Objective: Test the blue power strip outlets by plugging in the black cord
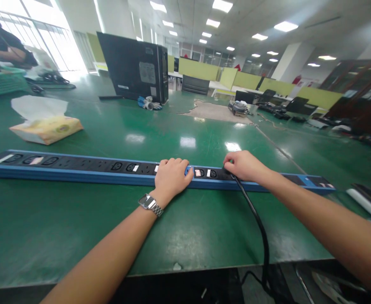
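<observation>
A long blue and black power strip (87,168) with several sockets lies across the green table. My left hand (171,174), with a watch (150,204) on its wrist, is wrapped over the strip near its middle, fingers over the far edge and thumb on the near side. Farther right, my right hand (245,164) is closed around the plug end of a black power cord (257,215) at the strip's sockets. The plug is mostly covered by my fingers, so how deep it sits cannot be seen. The cord hangs over the table's front edge.
Behind the strip stand a tissue pack (50,128), a black computer tower (137,69) and crumpled gloves (149,103). At the far left, a person (6,48) is beside a green basket (3,82). A dark device (370,200) lies at the right.
</observation>
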